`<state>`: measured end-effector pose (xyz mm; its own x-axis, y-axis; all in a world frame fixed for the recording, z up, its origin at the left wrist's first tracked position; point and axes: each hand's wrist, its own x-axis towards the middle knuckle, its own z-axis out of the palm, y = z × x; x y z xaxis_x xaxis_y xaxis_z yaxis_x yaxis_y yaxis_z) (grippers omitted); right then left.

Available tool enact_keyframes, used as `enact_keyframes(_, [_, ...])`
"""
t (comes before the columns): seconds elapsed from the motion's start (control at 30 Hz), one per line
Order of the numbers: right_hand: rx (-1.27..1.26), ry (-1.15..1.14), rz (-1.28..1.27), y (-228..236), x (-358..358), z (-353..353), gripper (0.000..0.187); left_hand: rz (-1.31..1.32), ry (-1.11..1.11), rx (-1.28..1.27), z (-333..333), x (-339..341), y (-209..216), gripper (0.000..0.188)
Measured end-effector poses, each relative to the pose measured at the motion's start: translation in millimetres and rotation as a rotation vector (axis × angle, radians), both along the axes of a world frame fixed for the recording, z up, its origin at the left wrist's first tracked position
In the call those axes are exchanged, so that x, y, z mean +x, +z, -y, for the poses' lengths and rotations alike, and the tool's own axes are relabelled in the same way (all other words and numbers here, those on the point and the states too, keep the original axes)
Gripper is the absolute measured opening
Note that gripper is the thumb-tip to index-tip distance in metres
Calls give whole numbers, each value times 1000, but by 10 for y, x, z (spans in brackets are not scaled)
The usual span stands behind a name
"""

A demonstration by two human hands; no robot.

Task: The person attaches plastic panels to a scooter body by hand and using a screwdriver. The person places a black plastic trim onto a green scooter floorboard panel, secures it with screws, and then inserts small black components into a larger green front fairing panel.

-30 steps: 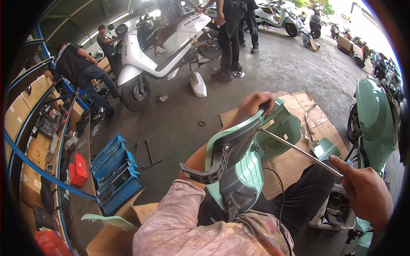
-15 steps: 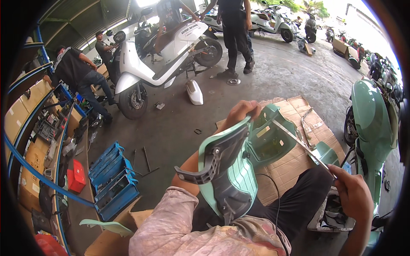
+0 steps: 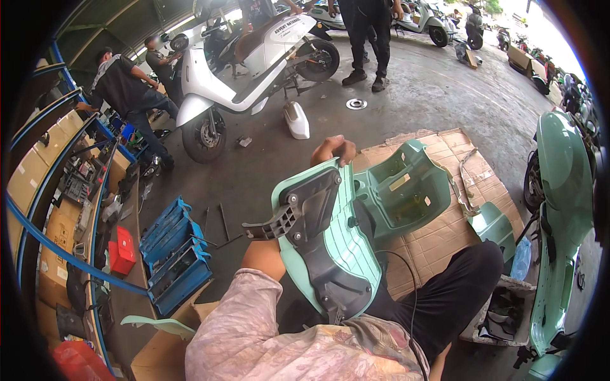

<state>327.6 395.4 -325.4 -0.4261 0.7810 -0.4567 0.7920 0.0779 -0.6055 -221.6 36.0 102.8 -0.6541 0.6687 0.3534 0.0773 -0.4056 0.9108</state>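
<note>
My left hand [image 3: 335, 150] is closed over the top edge of a mint-green scooter body panel [image 3: 349, 254], which stands tilted against my lap. Black plastic parts with bolts are fixed to the panel, and a black bracket [image 3: 273, 221] juts from its left side. Past it, a hollow mint-green scooter cover [image 3: 406, 190] rests on flattened cardboard [image 3: 406, 263]. My right hand is out of view; only a strip of skin shows low beside my right leg. A thin black cord [image 3: 414, 305] runs down across my lap.
A blue toolbox [image 3: 171, 254] stands open at left, by a shelf with a red box [image 3: 121, 249]. A white bin [image 3: 508, 317] and a mint-green scooter [image 3: 562, 190] are at right. Ahead stands a white scooter [image 3: 222, 108], with several people beyond and at left.
My right hand has dropped out of view with the long thin metal tool it held. The green panel has tipped and shifted left, with my left hand still on its edge.
</note>
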Motion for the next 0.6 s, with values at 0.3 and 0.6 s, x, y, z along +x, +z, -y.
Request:
enact_keyframes(0.3, [-151, -119, 11, -213, 21, 263, 36, -22, 42, -54, -15, 42, 21, 49])
enact_keyframes(0.6, [454, -387, -637, 608, -388, -346, 35, -91, -71, -134, -41, -443, -174, 53])
